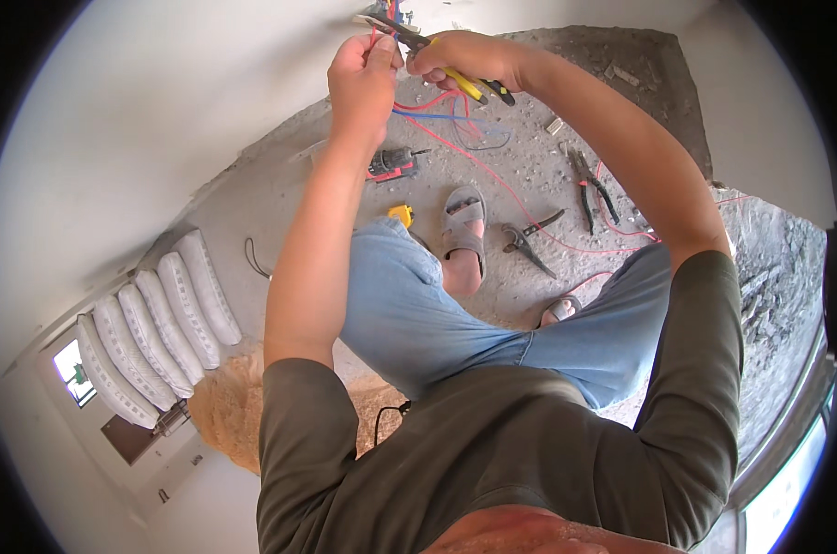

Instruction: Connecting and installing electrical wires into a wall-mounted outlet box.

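Observation:
My left hand is raised by the white wall at the top, its fingers pinched on a thin red wire. Gripped in my right hand are pliers with yellow and black handles. Their dark jaws reach across to the wire just above my left fingertips; whether they bite on it is too small to tell. More wires come out of the wall there, some of them blue. Below my hands, a blue wire and a long red wire trail down onto the floor.
On the dusty concrete floor lie a red and black power drill, pliers with red and black handles, a dark hand tool and a small yellow object. White sacks lean at the left beside a sand pile. Rubble lies at the right.

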Motion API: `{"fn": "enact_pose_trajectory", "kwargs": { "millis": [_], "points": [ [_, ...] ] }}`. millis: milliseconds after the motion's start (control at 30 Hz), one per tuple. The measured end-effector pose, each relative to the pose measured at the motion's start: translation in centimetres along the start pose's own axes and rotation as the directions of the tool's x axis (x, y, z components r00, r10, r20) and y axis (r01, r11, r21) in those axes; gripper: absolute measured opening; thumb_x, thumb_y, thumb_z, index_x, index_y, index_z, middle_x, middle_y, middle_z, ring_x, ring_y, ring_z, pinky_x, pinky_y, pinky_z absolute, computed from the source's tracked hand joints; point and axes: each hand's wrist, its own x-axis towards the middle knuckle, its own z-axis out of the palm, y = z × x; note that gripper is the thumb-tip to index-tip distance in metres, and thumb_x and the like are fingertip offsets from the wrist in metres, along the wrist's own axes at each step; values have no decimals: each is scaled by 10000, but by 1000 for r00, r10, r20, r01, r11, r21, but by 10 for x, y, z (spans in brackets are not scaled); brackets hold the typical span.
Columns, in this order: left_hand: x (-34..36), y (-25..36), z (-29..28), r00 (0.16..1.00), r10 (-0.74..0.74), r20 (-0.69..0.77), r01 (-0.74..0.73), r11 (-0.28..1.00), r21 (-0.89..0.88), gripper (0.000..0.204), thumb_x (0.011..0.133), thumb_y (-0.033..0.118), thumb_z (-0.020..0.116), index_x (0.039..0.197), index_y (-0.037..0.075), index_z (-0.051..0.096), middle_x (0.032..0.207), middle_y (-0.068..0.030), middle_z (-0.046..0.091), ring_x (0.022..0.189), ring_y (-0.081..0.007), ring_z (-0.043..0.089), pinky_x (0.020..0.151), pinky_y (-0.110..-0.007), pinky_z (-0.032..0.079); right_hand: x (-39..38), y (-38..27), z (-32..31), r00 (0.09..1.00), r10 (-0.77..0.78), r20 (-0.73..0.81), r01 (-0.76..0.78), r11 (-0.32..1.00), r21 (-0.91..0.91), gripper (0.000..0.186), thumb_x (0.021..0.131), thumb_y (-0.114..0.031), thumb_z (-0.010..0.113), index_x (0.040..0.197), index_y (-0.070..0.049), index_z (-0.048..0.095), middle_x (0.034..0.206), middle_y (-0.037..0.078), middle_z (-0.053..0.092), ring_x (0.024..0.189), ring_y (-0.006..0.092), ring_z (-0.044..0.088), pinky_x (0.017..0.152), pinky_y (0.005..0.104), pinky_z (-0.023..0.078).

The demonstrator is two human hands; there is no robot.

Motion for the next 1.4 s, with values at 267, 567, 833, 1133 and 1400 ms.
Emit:
{"fn": "enact_pose_trajectory", "kwargs": {
  "millis": [267, 567, 833, 1133, 1400],
  "points": [
    [-4, 4, 1, 998, 40, -40, -37, 998, 58, 163, 990, 142, 535, 1015, -10, 588, 781, -15, 570, 610, -61, 433, 540, -223, 377, 3, -8, 5, 1000, 2, -14, -3, 999, -45, 243, 848, -273, 585, 719, -87, 498, 665, -7, 470, 563, 99, 450, 531, 270, 389],
    [-1, 4, 0, 999, 15, -40, -17, 998, -52, 155, 979, 134, 542, 963, -11, 593, 751, -16, 580, 580, -53, 441, 495, -224, 352, 2, -12, 8, 997, -31, -71, 23, 993, -116, 198, 846, -246, 566, 764, -79, 498, 652, -19, 446, 536, 89, 396, 513, 280, 358],
    [-3, 5, 1, 999, -10, -42, 6, 997, -76, 149, 980, 130, 542, 978, -11, 588, 751, -17, 572, 589, -55, 440, 497, -217, 350, 2, -12, 13, 971, -65, -231, -12, 949, -316, 219, 841, -265, 555, 780, -58, 518, 644, -20, 460, 541, 97, 416, 511, 292, 359],
    [-2, 7, 3, 999, -8, -54, 5, 999, -44, 148, 990, 150, 543, 925, 24, 583, 773, -4, 556, 610, -58, 419, 533, -223, 367, 3, -9, 3, 1000, -22, -13, 22, 999, -32, 214, 836, -265, 556, 743, -79, 504, 660, -26, 464, 561, 88, 410, 518, 273, 360],
    [0, 7, 4, 999, -26, -31, 24, 998, -58, 148, 980, 140, 539, 976, 2, 591, 743, 1, 551, 584, -56, 428, 509, -216, 345, -3, -10, 3, 995, -21, -96, 7, 989, -145, 209, 840, -273, 560, 773, -78, 525, 672, -21, 467, 562, 90, 411, 529, 279, 359]
  ]
}}
